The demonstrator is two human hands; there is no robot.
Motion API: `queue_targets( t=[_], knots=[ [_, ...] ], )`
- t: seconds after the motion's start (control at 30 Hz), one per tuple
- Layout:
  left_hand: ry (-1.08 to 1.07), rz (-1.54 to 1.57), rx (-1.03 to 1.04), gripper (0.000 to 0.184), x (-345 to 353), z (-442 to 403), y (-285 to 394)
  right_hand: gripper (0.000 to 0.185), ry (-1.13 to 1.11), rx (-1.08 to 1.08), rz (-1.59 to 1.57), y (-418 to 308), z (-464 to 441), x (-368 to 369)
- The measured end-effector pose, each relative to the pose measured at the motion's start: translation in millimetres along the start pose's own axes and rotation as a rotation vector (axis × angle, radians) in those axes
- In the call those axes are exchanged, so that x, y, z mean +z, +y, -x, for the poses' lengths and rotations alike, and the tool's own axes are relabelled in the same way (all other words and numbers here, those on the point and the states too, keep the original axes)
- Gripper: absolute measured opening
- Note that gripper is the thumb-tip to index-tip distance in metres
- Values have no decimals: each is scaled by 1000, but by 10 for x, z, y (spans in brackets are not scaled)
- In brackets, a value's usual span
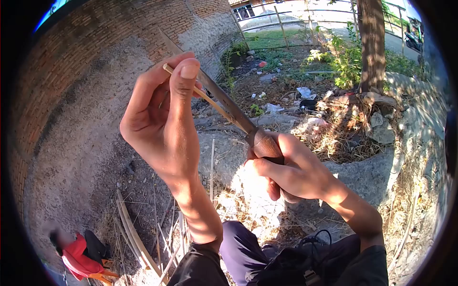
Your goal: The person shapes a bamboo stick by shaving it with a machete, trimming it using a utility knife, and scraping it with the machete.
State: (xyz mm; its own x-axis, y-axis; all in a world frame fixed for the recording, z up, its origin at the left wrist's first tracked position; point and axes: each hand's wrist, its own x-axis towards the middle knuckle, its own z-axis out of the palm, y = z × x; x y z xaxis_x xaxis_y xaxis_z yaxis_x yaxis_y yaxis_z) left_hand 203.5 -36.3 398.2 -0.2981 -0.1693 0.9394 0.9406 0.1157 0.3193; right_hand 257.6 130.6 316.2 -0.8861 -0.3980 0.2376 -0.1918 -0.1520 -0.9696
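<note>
My left hand [164, 102] is raised, with a thin bamboo stick [210, 101] pinched between thumb and fingers. One end of the stick pokes out past my thumb; the other runs down to the blade near the handle. In my right hand [298, 167] is a long knife [224, 97], gripped by its brown wooden handle [266, 145]. Its dark blade points up and to the left, passing behind my left fingers. The stick lies close along the blade, seemingly touching it at the lower end.
Long split bamboo strips [131, 229] lie on the ground at lower left. Beyond them a person in red [76, 252] sits on an orange chair [105, 274]. A brick wall [71, 43] curves along the left. A tree trunk [371, 47] stands at right, near litter and dry grass.
</note>
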Motion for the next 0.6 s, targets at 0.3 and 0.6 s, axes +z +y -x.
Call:
queue_targets(
  t=[0.3, 0.6],
  knots=[
    [50, -29, 368, 26, 230, -230, -316, 24, 73, -35, 46, 8, -23, -6],
    [63, 235, 274, 64, 522, -443, -331, 40, 110, 10, 53, -115, -80, -6]
  ],
)
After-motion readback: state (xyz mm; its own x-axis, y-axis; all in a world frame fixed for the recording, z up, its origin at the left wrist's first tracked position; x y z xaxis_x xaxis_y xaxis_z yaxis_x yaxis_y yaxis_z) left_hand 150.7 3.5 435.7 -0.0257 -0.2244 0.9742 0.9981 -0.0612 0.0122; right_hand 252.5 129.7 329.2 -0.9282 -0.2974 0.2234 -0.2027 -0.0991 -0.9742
